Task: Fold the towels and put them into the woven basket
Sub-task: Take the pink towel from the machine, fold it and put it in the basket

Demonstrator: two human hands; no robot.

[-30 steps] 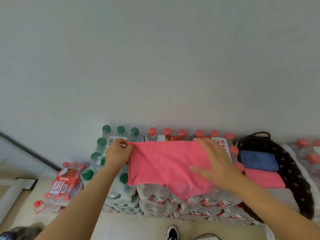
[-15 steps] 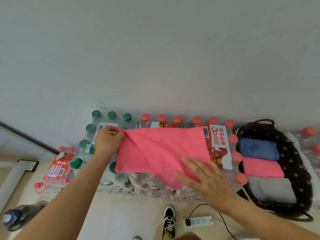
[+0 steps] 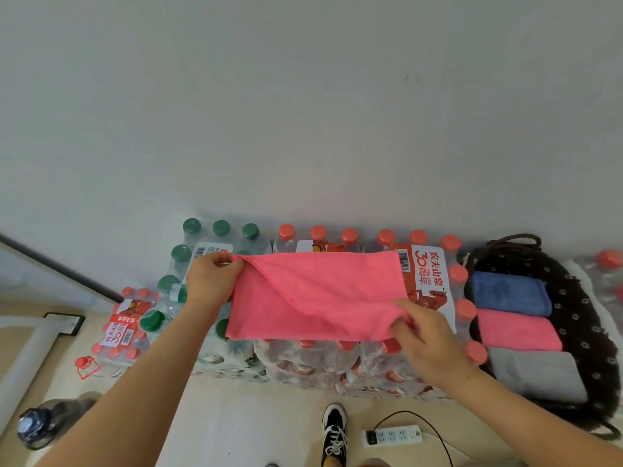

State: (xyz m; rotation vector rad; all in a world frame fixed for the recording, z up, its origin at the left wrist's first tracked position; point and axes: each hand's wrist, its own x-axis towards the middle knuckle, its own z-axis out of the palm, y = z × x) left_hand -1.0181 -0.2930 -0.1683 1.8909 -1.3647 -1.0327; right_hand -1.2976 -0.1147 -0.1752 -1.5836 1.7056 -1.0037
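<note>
Pink towel (image 3: 313, 298): spread flat over the tops of the shrink-wrapped water-bottle packs (image 3: 337, 362), with one layer doubled over so that a diagonal fold edge runs from the far left corner toward the near right corner.
Left hand (image 3: 210, 281): closed in a pinch on the towel's far left corner, thumb on top, the corner raised slightly off the green-capped bottles (image 3: 220, 229).
Right hand (image 3: 426, 338): fingers curled round the towel's near right corner, the cloth bunched between thumb and fingers at the near edge of the packs.
Supporting surface: red-capped bottles (image 3: 386, 236) in wrapped packs set against a pale wall (image 3: 303, 112); a red and white printed label (image 3: 428, 281) is exposed just right of the towel.
Woven basket (image 3: 580, 298): dark, with small pale flower marks and a loop handle at the far end, placed at the right end of the packs, just beside the label.
Basket contents: three folded towels side by side, a blue towel (image 3: 509, 293) farthest, a second pink folded towel (image 3: 517, 330) in the middle, and a grey towel (image 3: 536, 374) nearest.
Floor (image 3: 263, 426): pale; a black and white shoe (image 3: 333, 429) and a white power strip (image 3: 392, 436) with a black cord are seen near the bottom edge, a small bottle pack (image 3: 123, 328) and a dark round-topped container (image 3: 33, 423) at the left.
</note>
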